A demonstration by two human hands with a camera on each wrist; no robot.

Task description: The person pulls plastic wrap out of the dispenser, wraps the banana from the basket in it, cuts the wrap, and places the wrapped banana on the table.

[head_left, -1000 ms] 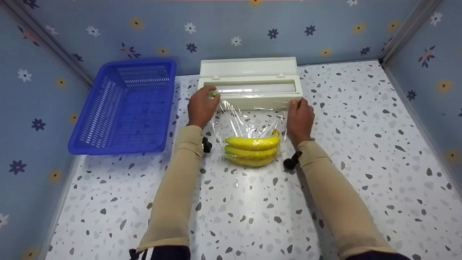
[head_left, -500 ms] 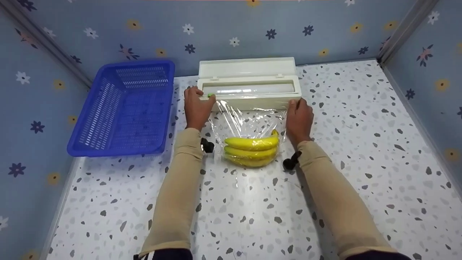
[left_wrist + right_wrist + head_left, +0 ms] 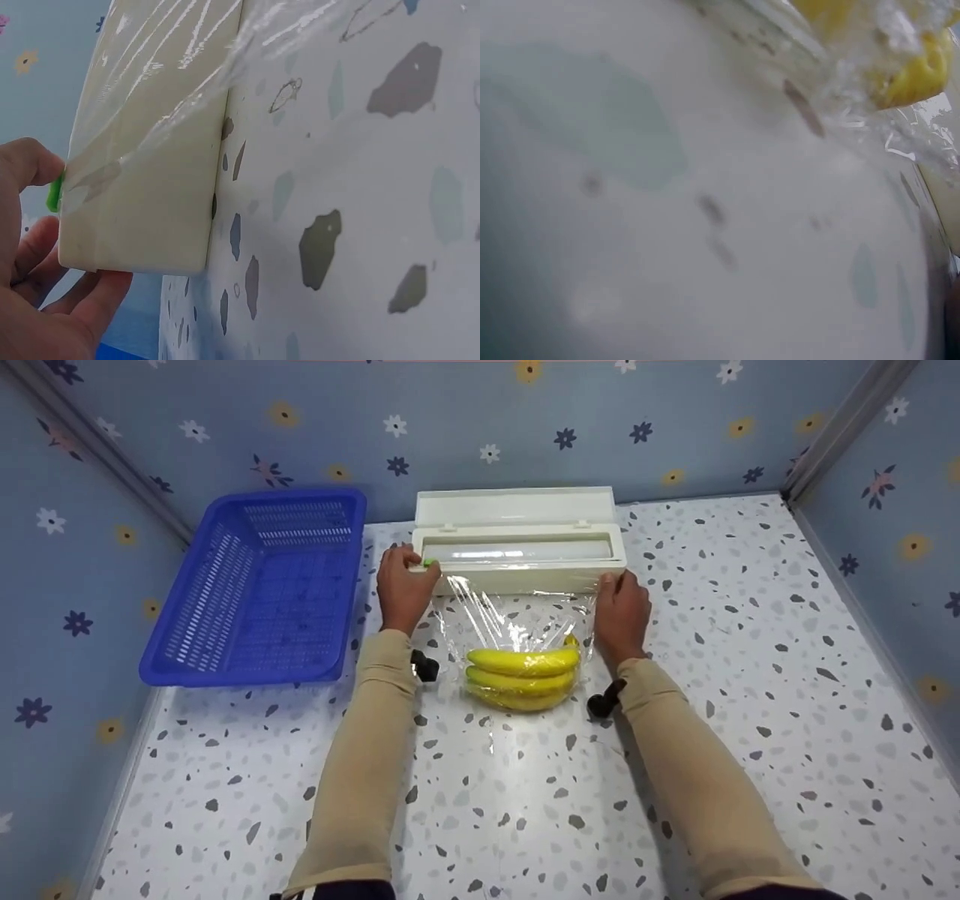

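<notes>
A cream cling film dispenser (image 3: 525, 580) stands with its lid raised at the back; a roll (image 3: 517, 553) lies inside. Clear cling film (image 3: 480, 611) runs from its front edge down to a bunch of bananas (image 3: 523, 662), which it covers. My left hand (image 3: 405, 589) is at the dispenser's left end, its digits on the small green slide cutter (image 3: 55, 193); other fingers touch the box end (image 3: 142, 225) in the left wrist view. My right hand (image 3: 622, 611) grips the right front corner, fingertips partly hidden. In the right wrist view, wrapped bananas (image 3: 915, 75) show at upper right.
A blue perforated plastic basket (image 3: 289, 615) stands to the left of the dispenser. Flower-patterned walls (image 3: 487, 420) border the speckled white table (image 3: 517, 810) at the back and both sides.
My left hand has slid leftward along the dispenser's edge, the green slide cutter moving with it to the left end. My right hand stays on the right corner; the bananas stay put.
</notes>
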